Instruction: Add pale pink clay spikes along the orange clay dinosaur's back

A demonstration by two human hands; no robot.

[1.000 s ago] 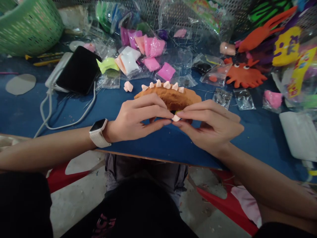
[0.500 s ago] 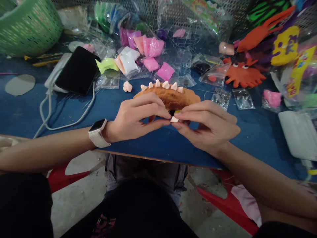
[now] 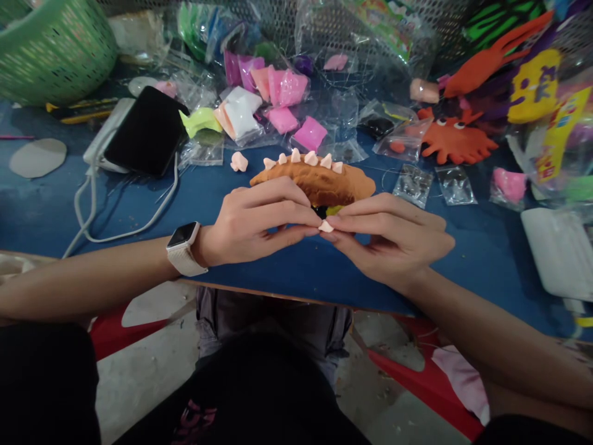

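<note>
A small pale pink piece of modelling clay (image 3: 326,227) is pinched between the fingertips of my left hand (image 3: 269,216) and my right hand (image 3: 393,235). Both hands are closed on it above the table's near part. Just behind them lies a curved brown clay figure (image 3: 319,180) with several pale pink spikes (image 3: 311,158) along its top edge. Dark and yellow parts show under the figure, half hidden by my fingers. Left of the spikes sits a loose pale pink clay lump (image 3: 239,162).
Bagged pink clay (image 3: 310,133) and other packets lie behind the figure. A black phone (image 3: 146,133) with a white cable (image 3: 134,240) is at left, near a green basket (image 3: 55,52). An orange crab (image 3: 458,137) and a white device (image 3: 558,250) are at right.
My fingertips have shifted slightly around the small pink piece, and it has turned a little. My right hand has moved slightly; the brown figure stays in place.
</note>
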